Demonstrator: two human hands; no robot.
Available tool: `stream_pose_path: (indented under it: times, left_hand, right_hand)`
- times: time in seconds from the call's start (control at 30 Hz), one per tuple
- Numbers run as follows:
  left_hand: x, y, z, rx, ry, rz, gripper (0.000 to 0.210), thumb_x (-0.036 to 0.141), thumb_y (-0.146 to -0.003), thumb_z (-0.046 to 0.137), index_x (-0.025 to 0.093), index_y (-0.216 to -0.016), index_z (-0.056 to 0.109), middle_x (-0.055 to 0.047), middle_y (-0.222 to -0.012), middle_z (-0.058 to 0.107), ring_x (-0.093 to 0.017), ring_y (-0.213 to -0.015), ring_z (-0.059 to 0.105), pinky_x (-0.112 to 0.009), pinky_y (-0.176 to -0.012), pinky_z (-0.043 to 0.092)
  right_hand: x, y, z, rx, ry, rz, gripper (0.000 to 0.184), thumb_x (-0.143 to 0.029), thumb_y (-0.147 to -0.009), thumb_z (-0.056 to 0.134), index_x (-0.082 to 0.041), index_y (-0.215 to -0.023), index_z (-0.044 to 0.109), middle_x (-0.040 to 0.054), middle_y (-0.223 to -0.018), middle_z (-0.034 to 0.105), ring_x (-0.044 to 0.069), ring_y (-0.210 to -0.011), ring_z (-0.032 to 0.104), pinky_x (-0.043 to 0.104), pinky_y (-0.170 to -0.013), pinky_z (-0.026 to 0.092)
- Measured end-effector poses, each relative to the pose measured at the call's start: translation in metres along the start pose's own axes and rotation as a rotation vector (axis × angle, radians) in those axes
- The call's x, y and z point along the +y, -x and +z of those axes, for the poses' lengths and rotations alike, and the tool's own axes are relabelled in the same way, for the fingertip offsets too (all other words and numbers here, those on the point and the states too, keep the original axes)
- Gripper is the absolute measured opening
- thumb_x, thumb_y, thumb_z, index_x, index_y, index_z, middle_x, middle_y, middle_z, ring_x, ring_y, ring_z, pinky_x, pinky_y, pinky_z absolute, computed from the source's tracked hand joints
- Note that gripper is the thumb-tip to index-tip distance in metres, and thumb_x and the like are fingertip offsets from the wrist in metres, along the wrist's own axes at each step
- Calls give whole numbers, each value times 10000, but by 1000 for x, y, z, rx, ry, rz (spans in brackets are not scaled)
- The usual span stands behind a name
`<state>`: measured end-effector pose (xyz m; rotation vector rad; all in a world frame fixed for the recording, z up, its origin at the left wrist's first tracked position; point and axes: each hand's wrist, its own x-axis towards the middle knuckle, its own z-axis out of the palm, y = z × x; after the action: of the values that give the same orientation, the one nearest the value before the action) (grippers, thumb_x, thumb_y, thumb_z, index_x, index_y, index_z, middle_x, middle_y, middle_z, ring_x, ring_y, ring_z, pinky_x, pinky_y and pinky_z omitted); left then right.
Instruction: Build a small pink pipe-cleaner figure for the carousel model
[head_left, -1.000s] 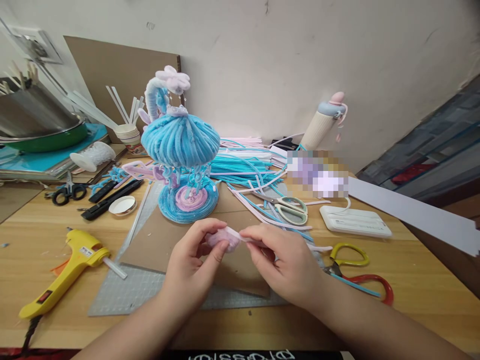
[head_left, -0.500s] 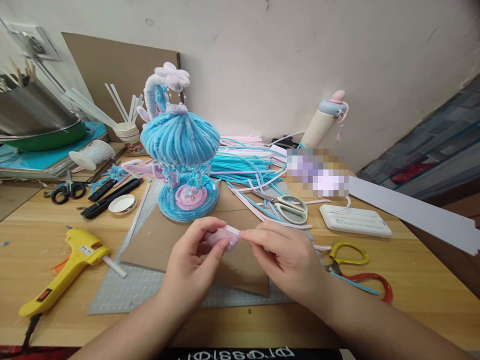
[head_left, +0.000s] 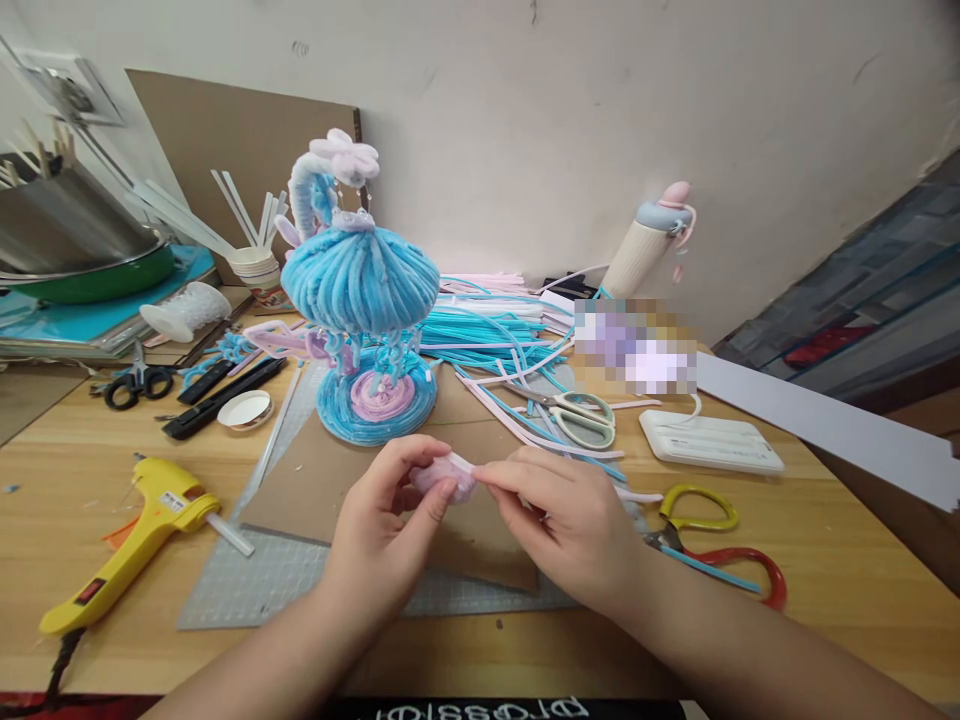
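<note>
My left hand (head_left: 390, 520) is closed around a small pale-pink coil of fuzzy pipe cleaner (head_left: 461, 486), thumb in front and fingers behind. At the coil's upper right edge, the fingertips of my right hand (head_left: 566, 515) pinch the loose end of the pipe cleaner. Both hands are above a brown cardboard sheet (head_left: 300, 495), which lies on a grey cutting mat (head_left: 217, 595). Just beyond them stands a blue and pink pipe-cleaner model (head_left: 360, 280), with a domed top, a coiled round base and a flower hanging over it.
At left lie a yellow glue gun (head_left: 127, 545), black scissors (head_left: 138, 382), a paper lid (head_left: 245, 410) and a cutter (head_left: 225, 400). Pipe-cleaner bundles (head_left: 487, 335), pale-handled scissors (head_left: 585, 418), red-and-yellow-handled pliers (head_left: 671, 537), a white power bank (head_left: 712, 440) and a bottle (head_left: 637, 250) are behind and right.
My right fingertips have shifted slightly left, closer to the pink coil. My left hand keeps its grip, and the coil is turned very slightly.
</note>
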<state>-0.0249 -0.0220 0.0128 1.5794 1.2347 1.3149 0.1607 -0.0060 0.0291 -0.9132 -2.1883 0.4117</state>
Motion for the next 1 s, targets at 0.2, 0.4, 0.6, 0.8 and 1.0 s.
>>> stream_pose_path:
  times: [0.2,0.4,0.6,0.8,1.0]
  left_hand:
    - [0,0,0,-8,11,-19,188,201,-834,567,224,-1020,546,-25,-911,598,-124,-785,602,-232,-681,532]
    - [-1,2,0,0,11,41,196,170,-827,573,227,-1014,550,-23,-903,595,-122,-781,612,-231,-692,539]
    - [-3,6,-2,3,-38,195,298,87,-803,581,257,-1046,544,-5,-916,586,-104,-795,589,-192,-693,509]
    - [0,5,-1,8,-26,200,265,94,-805,576,235,-1028,553,-17,-891,593,-115,-760,588,-211,-666,516]
    - [-1,6,0,-1,-4,161,277,101,-812,575,252,-1043,546,-10,-906,582,-109,-777,601,-212,-699,525]
  right_hand:
    - [1,0,2,-8,1,8,250,-111,-861,470,-188,-1037,631,24,-723,593,117,-629,517,239,-588,398]
    - [-2,0,2,-6,-1,4,240,-127,-876,443,-190,-1035,612,15,-695,565,113,-607,489,236,-566,372]
    - [-3,2,-4,-15,77,-110,264,-103,-858,442,-182,-1067,581,-10,-643,494,113,-566,432,246,-523,309]
    - [-3,2,-3,-15,47,-139,352,-99,-861,431,-200,-1182,536,-16,-652,526,110,-566,457,241,-521,325]
    - [-5,0,-3,-35,-35,-81,338,-99,-866,429,-209,-1158,560,-13,-655,544,104,-574,486,233,-531,354]
